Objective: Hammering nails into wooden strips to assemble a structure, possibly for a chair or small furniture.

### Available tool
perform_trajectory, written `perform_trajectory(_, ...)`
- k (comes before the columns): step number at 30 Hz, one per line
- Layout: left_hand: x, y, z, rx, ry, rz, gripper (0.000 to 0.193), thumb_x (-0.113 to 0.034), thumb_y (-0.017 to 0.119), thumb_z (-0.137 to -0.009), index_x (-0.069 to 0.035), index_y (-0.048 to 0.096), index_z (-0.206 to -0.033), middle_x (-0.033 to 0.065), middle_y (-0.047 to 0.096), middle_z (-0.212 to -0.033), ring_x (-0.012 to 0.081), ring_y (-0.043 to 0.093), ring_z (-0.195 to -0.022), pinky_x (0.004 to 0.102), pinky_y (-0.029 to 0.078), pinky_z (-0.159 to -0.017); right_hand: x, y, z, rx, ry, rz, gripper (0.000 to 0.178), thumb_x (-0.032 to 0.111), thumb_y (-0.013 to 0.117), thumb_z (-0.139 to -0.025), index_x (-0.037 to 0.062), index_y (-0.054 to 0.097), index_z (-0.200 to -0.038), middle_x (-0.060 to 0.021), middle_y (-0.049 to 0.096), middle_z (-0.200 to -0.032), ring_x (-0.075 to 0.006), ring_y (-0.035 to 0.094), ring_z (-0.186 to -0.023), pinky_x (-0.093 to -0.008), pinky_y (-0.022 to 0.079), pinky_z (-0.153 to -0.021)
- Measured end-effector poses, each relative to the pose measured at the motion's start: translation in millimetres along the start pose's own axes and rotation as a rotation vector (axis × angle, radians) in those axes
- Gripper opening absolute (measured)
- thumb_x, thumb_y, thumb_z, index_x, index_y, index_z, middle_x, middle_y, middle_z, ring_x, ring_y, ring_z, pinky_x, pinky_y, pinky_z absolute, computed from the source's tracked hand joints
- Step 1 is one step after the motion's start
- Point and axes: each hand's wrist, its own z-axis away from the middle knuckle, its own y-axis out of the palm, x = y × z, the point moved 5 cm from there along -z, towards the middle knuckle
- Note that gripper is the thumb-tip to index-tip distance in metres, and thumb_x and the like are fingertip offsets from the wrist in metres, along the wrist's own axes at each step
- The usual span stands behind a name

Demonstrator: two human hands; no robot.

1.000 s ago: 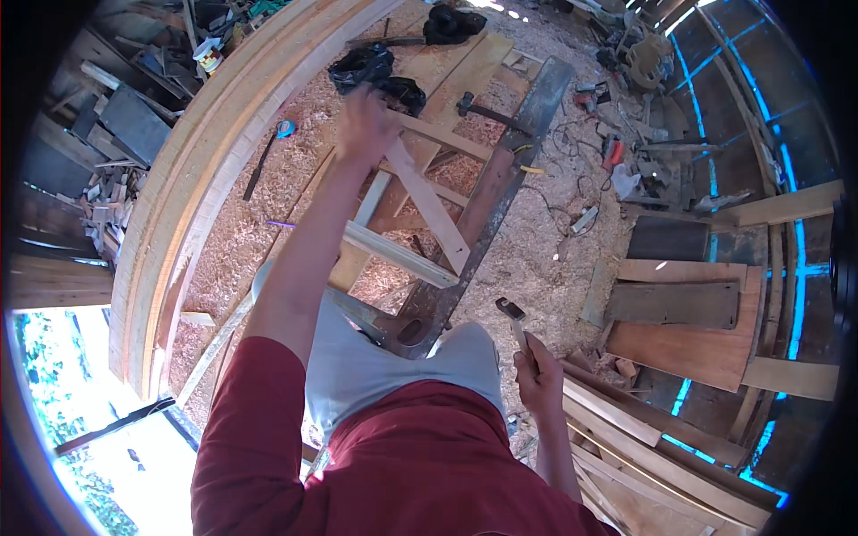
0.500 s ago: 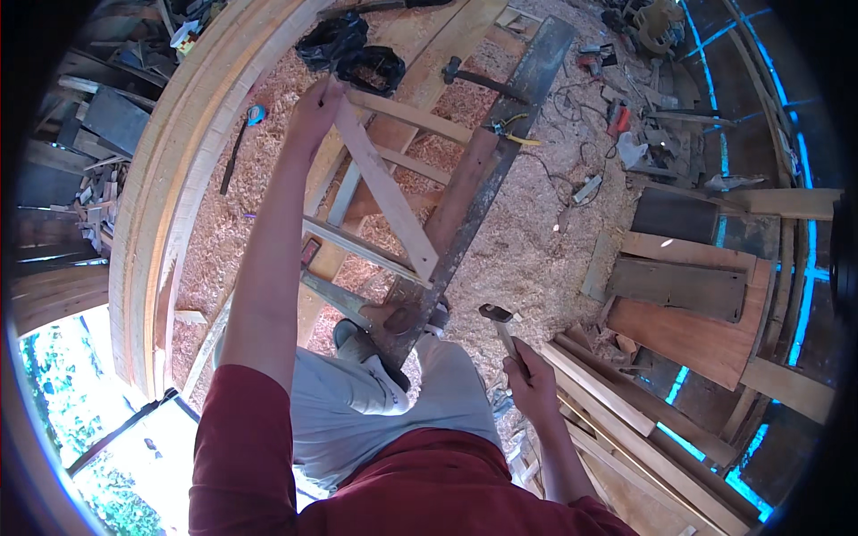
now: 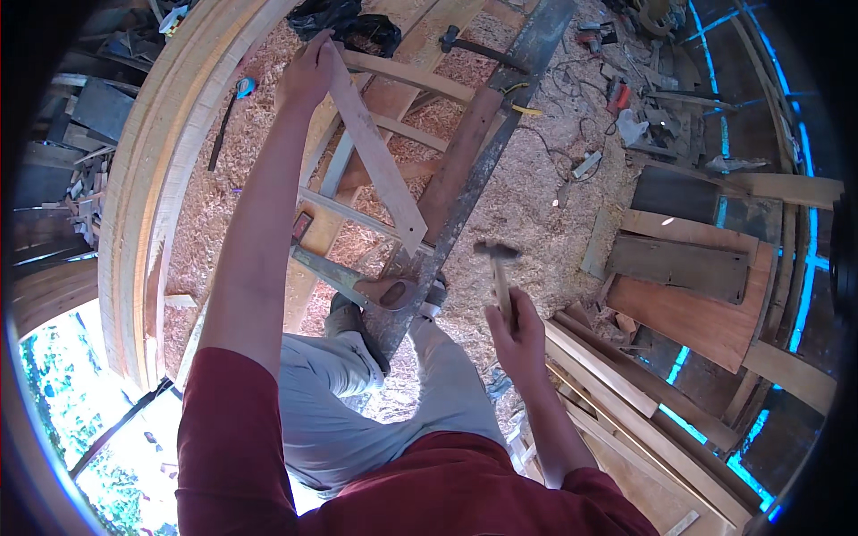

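Note:
My left hand (image 3: 306, 76) grips the upper end of a pale wooden slat (image 3: 375, 152). The slat lies slantwise over a ladder-like frame of wooden strips (image 3: 407, 131), and a dark dot shows near its lower end. My right hand (image 3: 520, 338) is wrapped round the handle of a hammer (image 3: 498, 253). The hammer's head points away from me, to the right of the slat's lower end and apart from it. Close to my feet, below the frame, lies a handsaw (image 3: 386, 293) with a brown wooden handle.
A second hammer (image 3: 483, 52) rests at the far end of a long dark plank (image 3: 465, 192). A blue tape measure (image 3: 245, 87) lies on the shavings at left, beside thick curved timbers (image 3: 147, 179). Boards (image 3: 684, 286) and long planks lean at right. Cables trail over the shavings.
My right hand has moved up and slightly left with the hammer, whose head has turned. My left hand has shifted a little away with the slat, and the view has moved slightly.

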Motion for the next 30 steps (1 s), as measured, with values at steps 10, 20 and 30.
perform_trajectory(10, 8, 7, -4, 0.052, -0.087, -0.086, 0.049, -0.049, 0.036, -0.105, -0.037, 0.049, -0.150, 0.0175, 0.062, -0.142, 0.0434, 0.061, -0.128, 0.0521, 0.048, -0.110, 55, 64, -76, -0.024, -0.257, -0.069, 0.054, 0.018, 0.090, -0.081, 0.0051, 0.059, -0.123, -0.0013, 0.059, -0.090, -0.0068, 0.047, -0.061, -0.0256, 0.043, -0.055)
perform_trajectory(20, 10, 7, -4, 0.094, -0.084, -0.064, 0.051, -0.051, 0.034, -0.105, -0.036, 0.047, -0.151, 0.0221, 0.059, -0.144, 0.0475, 0.059, -0.130, 0.0535, 0.048, -0.110, 45, 79, -77, -0.081, -0.245, -0.023, 0.049, 0.015, 0.088, -0.080, 0.0066, 0.063, -0.121, 0.0004, 0.057, -0.084, -0.0059, 0.046, -0.059, -0.0249, 0.039, -0.052)
perform_trajectory(30, 13, 10, -10, 0.055, -0.003, -0.019, 0.051, -0.050, 0.034, -0.106, -0.028, 0.048, -0.151, 0.0313, 0.060, -0.136, 0.0502, 0.059, -0.127, 0.0533, 0.046, -0.110, 46, 78, -82, -0.097, -0.329, -0.043, 0.045, 0.013, 0.087, -0.083, 0.0064, 0.065, -0.122, 0.0044, 0.067, -0.090, -0.0014, 0.044, -0.058, -0.0229, 0.038, -0.051)
